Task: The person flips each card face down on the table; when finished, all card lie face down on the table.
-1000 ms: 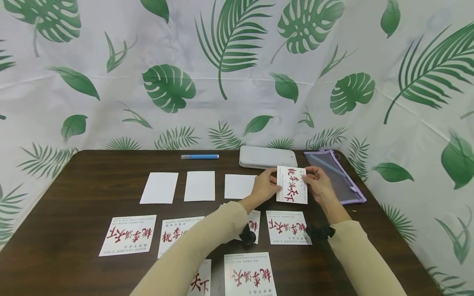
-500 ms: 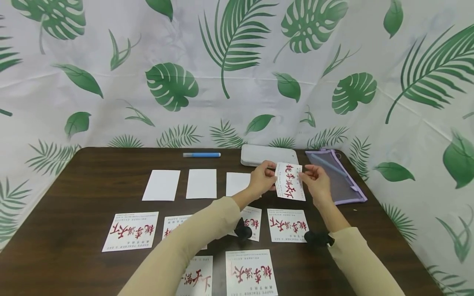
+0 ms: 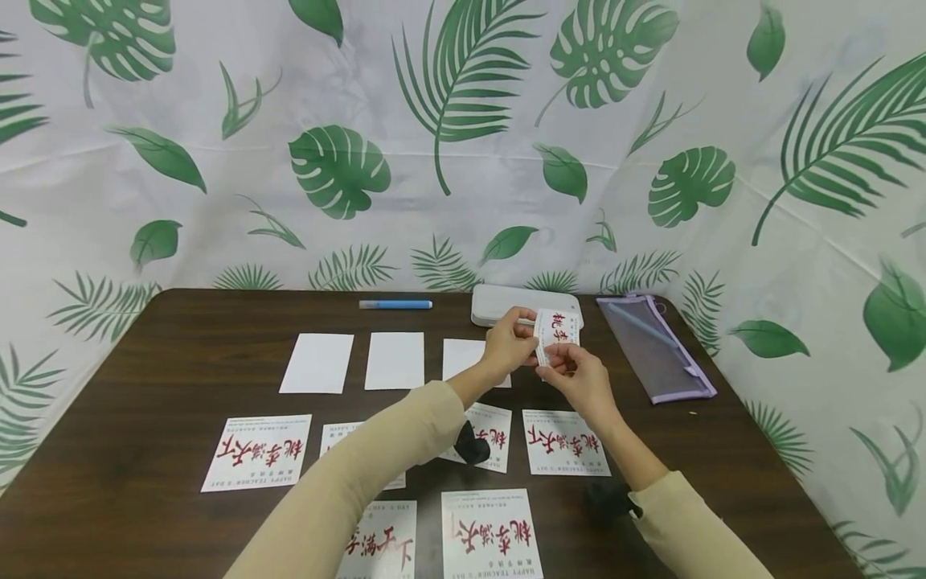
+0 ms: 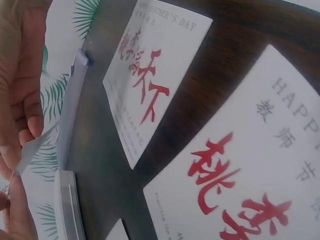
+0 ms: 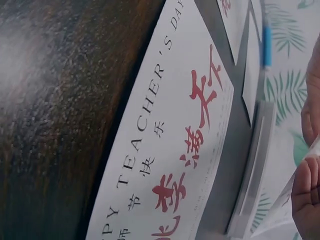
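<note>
A white card with red Chinese characters and small print is held up in front of the white case. My left hand pinches its left edge between thumb and fingers. At the card's lower part, my right hand pinches it too, with the fingers covering some of the characters. In the left wrist view, the held card appears edge-on between fingertips. Similar printed cards lie below the hands, including one at the left, one at the right and one in front. The left sleeve hides parts of others.
Blank-side-up cards lie in a row on the dark wooden table. Behind are a blue marker and a white case. A purple-edged mesh pouch lies at the right. A leaf-patterned cloth hangs behind the table.
My right hand has moved from the card's right edge to its lower left, close to the left hand. The held card has risen slightly and moved a little left.
</note>
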`<state>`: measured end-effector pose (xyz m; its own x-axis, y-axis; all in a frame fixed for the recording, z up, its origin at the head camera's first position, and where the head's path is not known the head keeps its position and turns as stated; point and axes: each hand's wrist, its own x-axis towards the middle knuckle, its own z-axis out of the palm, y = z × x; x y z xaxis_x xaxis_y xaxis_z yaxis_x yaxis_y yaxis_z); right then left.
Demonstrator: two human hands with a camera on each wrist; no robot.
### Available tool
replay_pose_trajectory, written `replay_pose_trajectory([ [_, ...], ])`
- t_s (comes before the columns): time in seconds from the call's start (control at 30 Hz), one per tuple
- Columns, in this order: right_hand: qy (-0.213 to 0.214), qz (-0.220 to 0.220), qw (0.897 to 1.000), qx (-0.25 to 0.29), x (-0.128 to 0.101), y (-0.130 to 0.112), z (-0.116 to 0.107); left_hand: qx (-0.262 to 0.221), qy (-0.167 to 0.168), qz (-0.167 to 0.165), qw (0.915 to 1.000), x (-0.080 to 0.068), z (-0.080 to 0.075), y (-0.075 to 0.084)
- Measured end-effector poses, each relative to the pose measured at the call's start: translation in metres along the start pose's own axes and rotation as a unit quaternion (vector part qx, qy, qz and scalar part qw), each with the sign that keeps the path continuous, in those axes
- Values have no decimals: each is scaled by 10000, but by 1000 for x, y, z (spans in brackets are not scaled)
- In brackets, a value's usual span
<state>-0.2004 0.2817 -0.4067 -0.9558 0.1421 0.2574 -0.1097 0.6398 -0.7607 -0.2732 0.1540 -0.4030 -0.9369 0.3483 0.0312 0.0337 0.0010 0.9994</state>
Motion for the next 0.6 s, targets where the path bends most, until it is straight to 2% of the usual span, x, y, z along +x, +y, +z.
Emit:
replay_pose_trajectory([
  [0.13,268,-284,9982,-465,-2,-1,-1,-170,-16,66,9998,1,3,1],
  [0.27,632,-651,9921,-866,-4,-3,-1,-297,-21,155,9994,2,5,5],
  [0.43,998,-1032,9839,-1067,-8,-3,-3,-470,-74,118,9988,1,7,9],
  [0.6,1426,-1331,9746,-1096,-8,-3,-5,-557,-194,253,9979,-2,7,15],
])
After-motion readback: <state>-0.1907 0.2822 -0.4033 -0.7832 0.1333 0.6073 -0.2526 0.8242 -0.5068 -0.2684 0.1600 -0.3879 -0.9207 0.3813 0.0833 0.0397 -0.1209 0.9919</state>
